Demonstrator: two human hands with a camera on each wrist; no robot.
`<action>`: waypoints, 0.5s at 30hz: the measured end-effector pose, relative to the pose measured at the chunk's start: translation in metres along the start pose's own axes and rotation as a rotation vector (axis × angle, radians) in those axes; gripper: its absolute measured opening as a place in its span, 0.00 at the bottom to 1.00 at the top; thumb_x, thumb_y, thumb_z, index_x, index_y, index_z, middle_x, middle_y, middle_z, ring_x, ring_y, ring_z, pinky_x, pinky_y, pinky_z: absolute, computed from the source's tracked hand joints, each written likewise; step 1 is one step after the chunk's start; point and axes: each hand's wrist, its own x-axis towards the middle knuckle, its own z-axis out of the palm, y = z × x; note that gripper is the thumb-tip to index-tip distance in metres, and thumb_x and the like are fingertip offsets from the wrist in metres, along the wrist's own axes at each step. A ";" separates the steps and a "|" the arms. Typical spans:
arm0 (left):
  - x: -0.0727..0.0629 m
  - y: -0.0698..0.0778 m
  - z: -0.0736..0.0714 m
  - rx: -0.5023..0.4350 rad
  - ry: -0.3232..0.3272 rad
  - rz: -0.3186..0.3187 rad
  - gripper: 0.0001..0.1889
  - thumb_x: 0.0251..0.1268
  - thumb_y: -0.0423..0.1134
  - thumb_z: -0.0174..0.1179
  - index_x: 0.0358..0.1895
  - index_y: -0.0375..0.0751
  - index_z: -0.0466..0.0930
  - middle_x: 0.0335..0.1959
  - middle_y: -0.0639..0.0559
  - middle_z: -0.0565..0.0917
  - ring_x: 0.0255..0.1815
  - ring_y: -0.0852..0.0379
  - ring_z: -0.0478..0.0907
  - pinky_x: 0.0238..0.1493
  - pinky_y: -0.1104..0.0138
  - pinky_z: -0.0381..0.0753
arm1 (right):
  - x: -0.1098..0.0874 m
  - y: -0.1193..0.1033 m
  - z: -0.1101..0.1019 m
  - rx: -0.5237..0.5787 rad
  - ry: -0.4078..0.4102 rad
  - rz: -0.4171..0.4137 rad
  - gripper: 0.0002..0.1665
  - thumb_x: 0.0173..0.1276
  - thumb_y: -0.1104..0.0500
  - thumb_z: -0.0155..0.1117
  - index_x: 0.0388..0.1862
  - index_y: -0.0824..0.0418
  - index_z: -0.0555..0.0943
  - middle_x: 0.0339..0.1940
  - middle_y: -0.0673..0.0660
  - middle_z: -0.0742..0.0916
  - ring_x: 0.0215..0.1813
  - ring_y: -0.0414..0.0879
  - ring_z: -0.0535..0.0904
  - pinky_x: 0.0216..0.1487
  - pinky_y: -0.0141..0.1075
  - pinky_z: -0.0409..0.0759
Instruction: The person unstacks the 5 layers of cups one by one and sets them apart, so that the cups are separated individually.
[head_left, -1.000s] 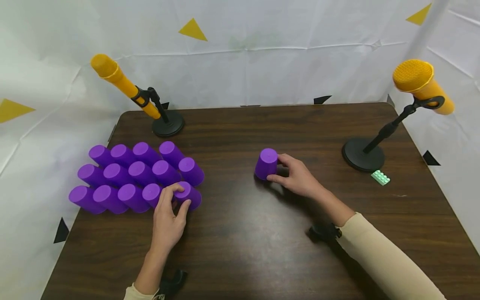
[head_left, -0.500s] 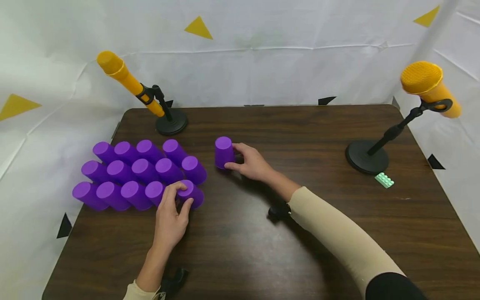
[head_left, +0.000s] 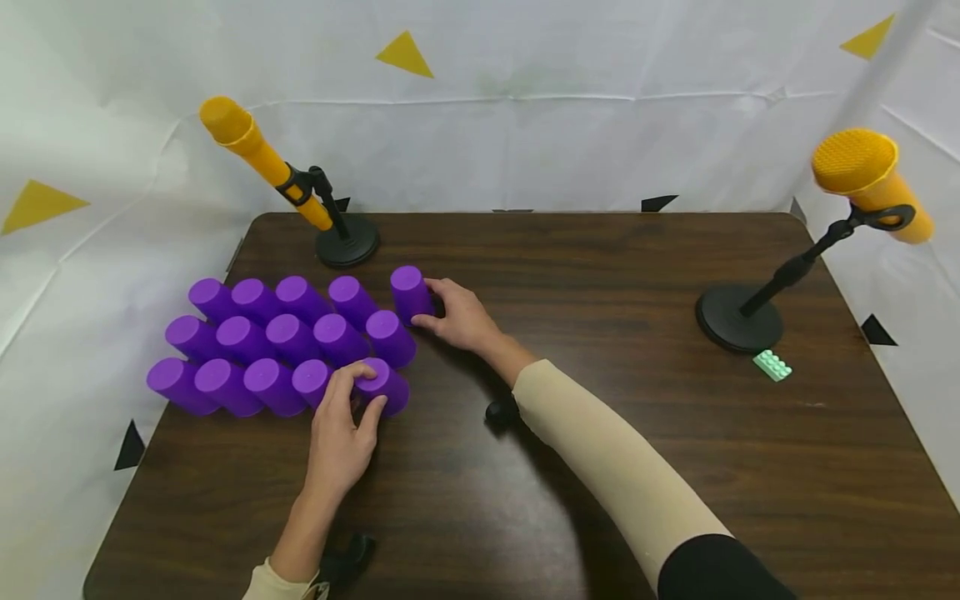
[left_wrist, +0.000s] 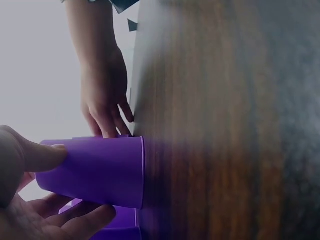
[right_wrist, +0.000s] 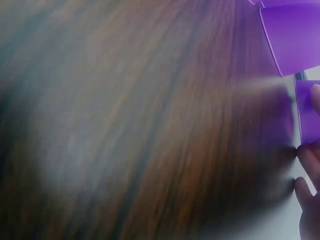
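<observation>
Upside-down purple cups stand in three rows at the table's left. My left hand grips the cup at the front row's right end; in the left wrist view its thumb and fingers are round that cup. With my right hand I hold another upside-down cup at the right end of the back row, just behind the middle row's last cup. Part of this right-hand cup shows at the right edge of the right wrist view, with fingertips on it.
Behind the cups, a yellow microphone leans in a black stand. A second yellow microphone is on a stand with a round base at the right. Beside that base lies a mint-green toy brick. The dark wood table meets white sheeting behind.
My right hand has slid its cup leftward across the table, from mid-table to the back row's right end. My left hand keeps its grip on the front cup. The head view has shifted slightly.
</observation>
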 end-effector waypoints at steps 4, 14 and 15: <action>0.000 0.001 0.000 -0.004 0.003 0.022 0.19 0.61 0.23 0.64 0.53 0.41 0.74 0.58 0.47 0.77 0.58 0.53 0.73 0.53 0.51 0.78 | 0.004 -0.002 0.004 -0.082 -0.003 -0.009 0.40 0.66 0.43 0.67 0.72 0.57 0.69 0.61 0.55 0.80 0.63 0.48 0.73 0.66 0.46 0.65; 0.000 0.000 0.000 -0.008 0.022 0.034 0.17 0.62 0.23 0.63 0.52 0.40 0.75 0.60 0.48 0.76 0.60 0.53 0.72 0.52 0.50 0.79 | 0.003 -0.007 0.005 -0.168 -0.028 -0.007 0.41 0.66 0.40 0.66 0.73 0.56 0.68 0.66 0.53 0.77 0.63 0.47 0.70 0.66 0.45 0.62; -0.001 0.000 -0.001 -0.010 0.023 0.032 0.17 0.62 0.23 0.62 0.51 0.40 0.75 0.60 0.48 0.76 0.60 0.52 0.72 0.52 0.50 0.79 | 0.003 -0.007 0.006 -0.172 -0.032 -0.008 0.41 0.66 0.40 0.65 0.73 0.56 0.67 0.67 0.53 0.77 0.63 0.47 0.70 0.66 0.44 0.62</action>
